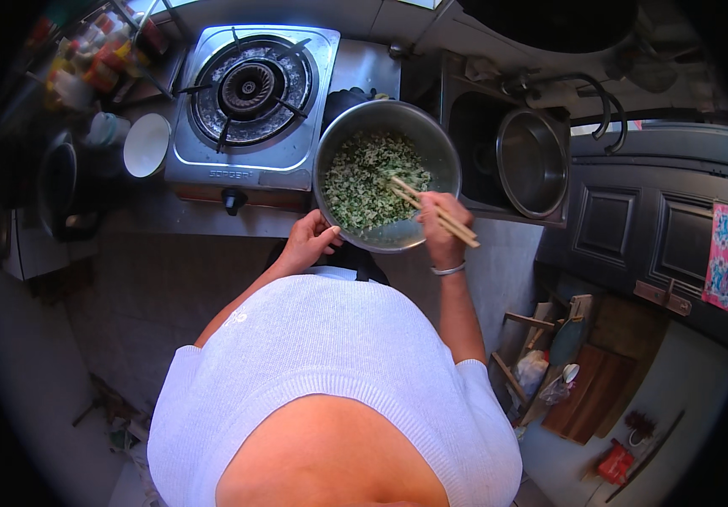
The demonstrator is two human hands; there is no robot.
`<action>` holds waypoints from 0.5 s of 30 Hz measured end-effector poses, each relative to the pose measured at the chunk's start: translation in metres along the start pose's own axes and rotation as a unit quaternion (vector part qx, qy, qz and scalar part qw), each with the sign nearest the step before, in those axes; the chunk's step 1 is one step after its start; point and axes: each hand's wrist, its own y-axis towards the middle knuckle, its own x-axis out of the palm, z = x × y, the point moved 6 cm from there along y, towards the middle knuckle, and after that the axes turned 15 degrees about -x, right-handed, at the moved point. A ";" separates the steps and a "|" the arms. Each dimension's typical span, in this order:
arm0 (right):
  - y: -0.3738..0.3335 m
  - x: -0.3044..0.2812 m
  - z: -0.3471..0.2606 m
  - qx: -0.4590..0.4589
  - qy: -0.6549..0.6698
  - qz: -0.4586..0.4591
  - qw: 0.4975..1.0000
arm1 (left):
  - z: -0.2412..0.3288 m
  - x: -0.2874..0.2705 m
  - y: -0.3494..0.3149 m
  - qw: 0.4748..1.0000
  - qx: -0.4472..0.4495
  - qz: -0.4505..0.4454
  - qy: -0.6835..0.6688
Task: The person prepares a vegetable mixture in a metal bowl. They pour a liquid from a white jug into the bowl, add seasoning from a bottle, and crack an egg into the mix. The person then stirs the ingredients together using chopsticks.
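A person in a white knitted top is standing at a grey kitchen counter (161,215), looking down at a round steel mixing bowl (444,156) that is sitting on the counter's front edge, just right of a single-burner steel gas stove (250,93). The bowl is holding a chopped green and white filling (364,177). The left hand (307,241) is curling its fingers against the bowl's near left rim, steadying it. The right hand (438,226), wearing a pale bracelet at the wrist, is closing around a pair of light wooden chopsticks (431,211), whose tips are resting in the filling. To the right, a steel sink (474,127) is holding an empty round steel pot (531,160). A white ceramic bowl (146,144) is lying left of the stove, near bottles and jars in the far left corner. Dark panelled cabinet doors (643,228) are lining the right side, with a pink patterned cloth (723,258) hanging over them.
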 end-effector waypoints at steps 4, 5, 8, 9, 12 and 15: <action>0.025 -0.014 0.029 0.013 -0.051 0.041 0.998 | 0.002 0.002 -0.001 1.000 -0.005 0.001 0.000; 0.024 -0.003 0.042 0.008 -0.040 0.061 0.997 | 0.004 0.003 -0.002 1.000 -0.009 0.001 0.000; 0.011 0.024 0.051 -0.005 0.033 0.033 0.999 | 0.002 0.001 0.001 1.000 -0.005 0.001 0.016; 0.005 0.028 0.041 0.015 0.078 -0.004 0.997 | 0.001 0.000 0.001 1.000 -0.006 0.002 0.013; -0.001 0.023 -0.002 0.000 0.111 -0.109 0.988 | 0.002 -0.001 0.000 1.000 -0.008 0.003 0.004; -0.012 0.026 -0.025 -0.029 0.130 -0.158 0.978 | 0.001 0.000 0.002 1.000 -0.009 0.001 0.003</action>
